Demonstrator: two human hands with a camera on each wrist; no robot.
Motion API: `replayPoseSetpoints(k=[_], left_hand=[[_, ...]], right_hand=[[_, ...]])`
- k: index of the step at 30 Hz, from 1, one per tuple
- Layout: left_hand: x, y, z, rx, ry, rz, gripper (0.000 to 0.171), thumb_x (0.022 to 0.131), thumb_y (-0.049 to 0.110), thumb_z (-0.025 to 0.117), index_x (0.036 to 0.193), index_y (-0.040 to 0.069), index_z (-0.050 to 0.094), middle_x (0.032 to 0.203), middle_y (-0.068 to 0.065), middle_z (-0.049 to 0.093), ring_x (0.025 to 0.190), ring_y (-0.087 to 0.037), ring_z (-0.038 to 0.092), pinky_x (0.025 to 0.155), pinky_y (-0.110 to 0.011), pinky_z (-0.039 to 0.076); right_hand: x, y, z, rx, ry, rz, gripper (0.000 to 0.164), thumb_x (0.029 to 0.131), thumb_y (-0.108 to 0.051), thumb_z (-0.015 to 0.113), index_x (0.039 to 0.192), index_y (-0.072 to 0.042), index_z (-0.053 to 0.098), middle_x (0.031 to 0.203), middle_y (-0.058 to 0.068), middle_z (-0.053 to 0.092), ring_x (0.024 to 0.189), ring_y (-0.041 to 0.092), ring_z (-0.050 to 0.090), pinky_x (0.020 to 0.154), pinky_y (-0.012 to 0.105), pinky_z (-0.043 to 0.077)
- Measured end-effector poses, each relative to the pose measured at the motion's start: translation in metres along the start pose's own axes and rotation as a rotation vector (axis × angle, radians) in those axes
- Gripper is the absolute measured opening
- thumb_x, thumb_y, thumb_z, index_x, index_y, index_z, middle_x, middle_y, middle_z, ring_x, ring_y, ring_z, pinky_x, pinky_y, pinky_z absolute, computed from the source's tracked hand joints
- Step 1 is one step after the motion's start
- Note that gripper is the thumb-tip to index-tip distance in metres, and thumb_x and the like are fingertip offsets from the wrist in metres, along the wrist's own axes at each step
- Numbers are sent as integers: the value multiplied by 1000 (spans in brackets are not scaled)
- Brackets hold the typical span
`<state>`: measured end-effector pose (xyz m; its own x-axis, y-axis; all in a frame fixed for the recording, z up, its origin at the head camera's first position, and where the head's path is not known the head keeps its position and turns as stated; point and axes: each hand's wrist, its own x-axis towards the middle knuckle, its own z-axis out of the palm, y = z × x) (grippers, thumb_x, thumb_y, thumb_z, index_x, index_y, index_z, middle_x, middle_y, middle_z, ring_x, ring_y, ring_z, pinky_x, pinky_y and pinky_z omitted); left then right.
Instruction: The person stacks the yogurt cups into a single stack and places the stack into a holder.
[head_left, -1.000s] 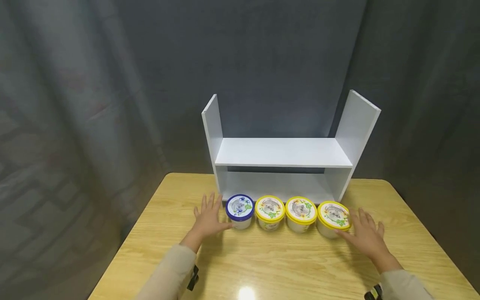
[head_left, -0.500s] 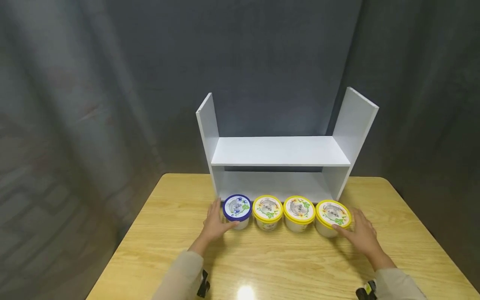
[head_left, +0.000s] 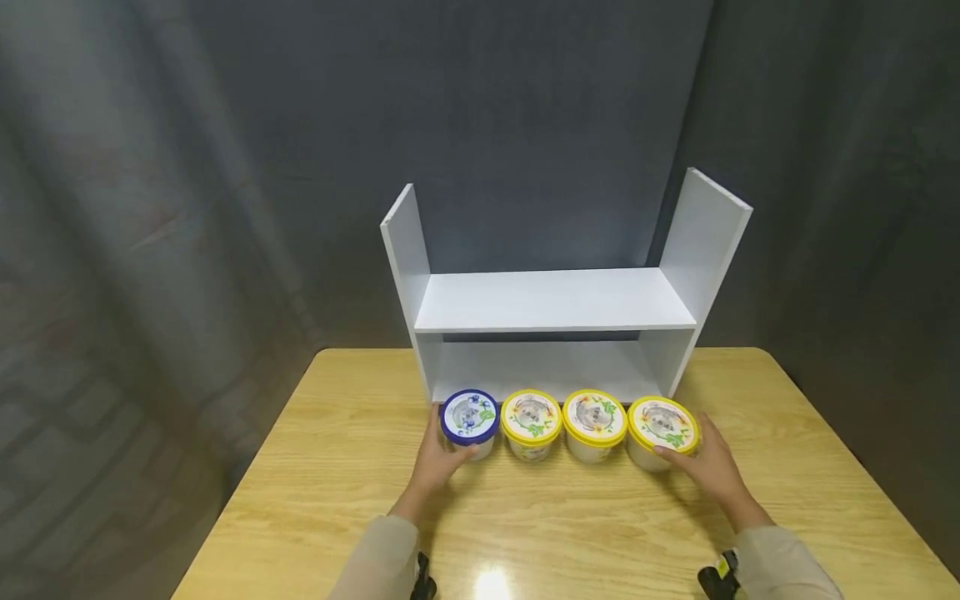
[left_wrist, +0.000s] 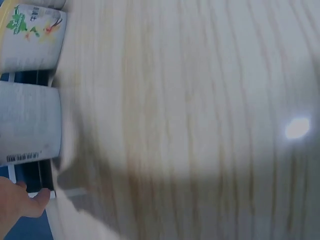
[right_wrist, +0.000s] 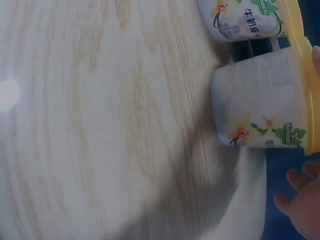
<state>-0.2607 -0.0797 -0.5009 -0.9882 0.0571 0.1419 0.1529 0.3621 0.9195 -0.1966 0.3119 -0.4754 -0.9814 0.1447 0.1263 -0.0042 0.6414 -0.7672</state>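
In the head view, four-sided symmetry is absent; one blue-lidded white tub [head_left: 470, 417] stands at the left end of a row. My left hand [head_left: 437, 462] holds it, thumb at the front and fingers along its left side. At the row's right end, a yellow-lidded tub [head_left: 663, 423] is held by my right hand [head_left: 712, 468], its thumb at the lid's front edge. In the right wrist view, the lower fingers [right_wrist: 299, 187] are apart from that tub. Two more yellow-lidded tubs, a left one [head_left: 531, 415] and a right one [head_left: 595, 415], stand between the hands.
Right behind the row stands a white two-level shelf [head_left: 555, 300] with tall side panels. The wooden table [head_left: 570, 525] has rounded far corners. A dark grey curtain [head_left: 525, 100] hangs at the back and sides.
Both hands have moved in from spread fingers to close round the end tubs. The head view has shifted slightly; the tubs stay in their row.
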Motion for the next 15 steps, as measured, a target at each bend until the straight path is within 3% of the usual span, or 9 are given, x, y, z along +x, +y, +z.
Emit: replayPoseSetpoints(k=[4,7,10,15], left_hand=[[-1,0,8,-38,52,38,99,63,19,76,137,3,12,137,-22,19,124,-38,17,99,-53,13],[-1,0,13,-61,92,111,97,65,23,75,137,2,14,135,-24,23,122,-40,20,99,-54,13],[-2,1,16,-81,117,132,98,65,26,75,137,3,14,135,-25,23,122,-40,21,99,-53,13],[-1,1,18,-121,121,59,99,63,17,77,137,2,13,137,-22,21,124,-36,19,101,-50,13]], right_hand=[[2,-2,5,36,32,-24,93,70,-28,71,131,13,13,122,34,29,110,46,30,88,57,27],[4,-2,7,23,33,-15,96,70,-29,71,131,12,10,125,35,25,112,47,27,88,58,25],[6,-2,7,5,9,29,101,70,-31,70,132,12,3,128,38,14,115,51,18,90,62,20],[4,-3,11,21,2,90,103,70,-33,70,134,9,1,131,37,9,116,51,15,91,61,19]])
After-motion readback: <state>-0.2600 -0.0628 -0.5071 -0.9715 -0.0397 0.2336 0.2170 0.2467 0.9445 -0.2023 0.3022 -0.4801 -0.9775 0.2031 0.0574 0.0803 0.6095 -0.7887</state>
